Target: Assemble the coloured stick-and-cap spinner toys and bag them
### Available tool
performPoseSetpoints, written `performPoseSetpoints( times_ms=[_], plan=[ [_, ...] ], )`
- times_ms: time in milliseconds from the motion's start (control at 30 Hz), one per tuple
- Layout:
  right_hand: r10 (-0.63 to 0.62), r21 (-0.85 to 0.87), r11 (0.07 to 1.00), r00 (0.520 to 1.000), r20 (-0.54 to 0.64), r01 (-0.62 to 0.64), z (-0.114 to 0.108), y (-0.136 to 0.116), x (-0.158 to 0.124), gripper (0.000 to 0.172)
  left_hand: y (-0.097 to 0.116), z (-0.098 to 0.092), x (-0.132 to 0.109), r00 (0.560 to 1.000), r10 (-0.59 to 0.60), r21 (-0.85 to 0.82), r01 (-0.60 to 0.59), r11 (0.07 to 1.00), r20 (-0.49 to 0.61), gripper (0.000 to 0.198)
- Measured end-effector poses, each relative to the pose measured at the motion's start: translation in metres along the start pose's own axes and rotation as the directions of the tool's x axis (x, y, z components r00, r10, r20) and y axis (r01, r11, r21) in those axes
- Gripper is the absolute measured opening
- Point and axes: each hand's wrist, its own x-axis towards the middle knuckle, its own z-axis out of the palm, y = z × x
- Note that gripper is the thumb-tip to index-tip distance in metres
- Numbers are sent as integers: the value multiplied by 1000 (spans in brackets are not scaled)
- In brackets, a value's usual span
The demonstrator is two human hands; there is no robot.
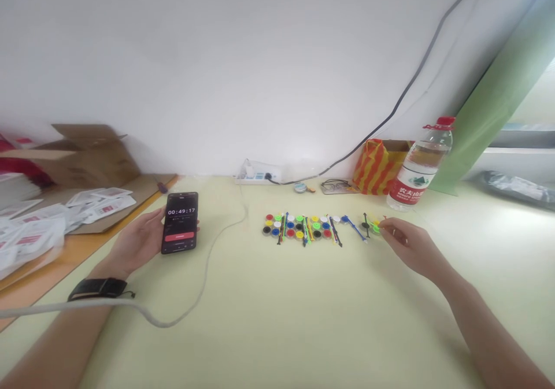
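Note:
My left hand [141, 240] holds up a black phone [180, 224], its screen showing a running time of 00:49:17 and a red button. A black band circles that wrist. At the right end of a line of small coloured parts, the fingers of my right hand [405, 241] are pinched together at a green disc [376, 229]. Left of it lie a black stick with a disc [365, 225] and a blue stick [358, 229]. Further left are rows of round coloured discs [299, 234], with bundles of thin arrow-tipped sticks [284, 228] lying across them.
A power strip [260, 175] sits against the wall, and a pale cable [208, 262] crosses the table. Eyeglasses [338, 185], a striped bag [373, 169] and a water bottle [418, 172] stand behind my right hand. White packets [99, 204] and a cardboard box [87, 158] are at left.

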Motion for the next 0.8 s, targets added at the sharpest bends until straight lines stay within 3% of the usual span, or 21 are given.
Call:
performPoseSetpoints(
  times_ms=[467, 633, 800],
  plan=[
    [1, 5, 1000, 1000, 15, -2, 1, -1, -1, 22, -2, 1, 2, 998, 0, 11, 1, 1000, -61, 62],
    [-5, 7, 1000, 1000, 13, 5, 0, 0, 0, 22, -2, 5, 0, 997, 14, 101, -6, 995, -76, 65],
    [6, -4, 1000, 1000, 20, -6, 0, -2, -1, 22, -3, 4, -3, 991, 34, 330, 10, 944, -127, 72]
  ],
)
